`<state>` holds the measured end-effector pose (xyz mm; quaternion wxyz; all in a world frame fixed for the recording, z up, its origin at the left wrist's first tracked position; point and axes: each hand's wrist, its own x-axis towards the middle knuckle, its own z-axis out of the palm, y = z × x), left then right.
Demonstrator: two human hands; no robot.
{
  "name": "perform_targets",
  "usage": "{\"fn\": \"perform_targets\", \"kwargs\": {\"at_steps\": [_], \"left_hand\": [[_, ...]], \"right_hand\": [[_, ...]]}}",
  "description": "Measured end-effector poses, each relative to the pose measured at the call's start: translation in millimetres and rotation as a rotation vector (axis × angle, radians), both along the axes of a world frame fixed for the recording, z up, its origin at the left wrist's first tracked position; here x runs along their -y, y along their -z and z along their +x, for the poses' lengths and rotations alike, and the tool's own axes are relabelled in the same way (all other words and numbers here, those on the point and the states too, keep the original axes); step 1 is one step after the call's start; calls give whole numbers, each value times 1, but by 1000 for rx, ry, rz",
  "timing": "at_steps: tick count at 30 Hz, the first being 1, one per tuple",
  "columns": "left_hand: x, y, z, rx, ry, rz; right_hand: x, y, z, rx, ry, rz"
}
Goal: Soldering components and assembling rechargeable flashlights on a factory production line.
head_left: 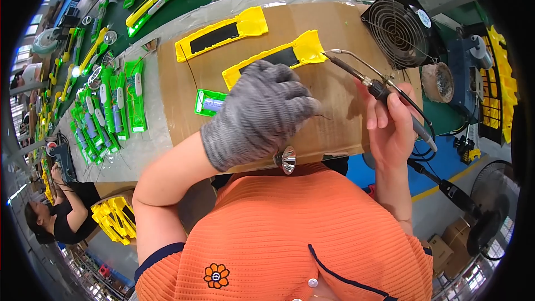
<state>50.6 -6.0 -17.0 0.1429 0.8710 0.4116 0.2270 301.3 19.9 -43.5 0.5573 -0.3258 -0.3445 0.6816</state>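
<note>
My left hand, in a grey knit glove, is over the middle of the cardboard work surface. Its fingers are curled closed, and a thin dark wire end shows by the fingertips; what they grip is hidden. Partly covered by the glove lies a green housing with a purple cell. Below the hand, at the board's near edge, is a shiny reflector cup. My bare right hand grips a soldering iron, its tip pointing left toward a yellow housing. Another yellow housing lies farther back.
Green housings with cells crowd the left side. A square fan and a round pot stand at the right. Yellow parts fill a box at lower left. Another person sits left. A standing fan is lower right.
</note>
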Motion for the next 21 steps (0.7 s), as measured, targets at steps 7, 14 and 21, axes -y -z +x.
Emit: {"fn": "perform_targets", "kwargs": {"at_steps": [7,14,21], "left_hand": [[36,9,-42,252,-807,-71],[22,13,-42,180,-739,-148],[-2,8,-46,236,-374,-359]], "right_hand": [[-29,7,-25,1,-124,33],[-28,12,-33,135,-145,55],[12,5,22,295,-137,30]]}}
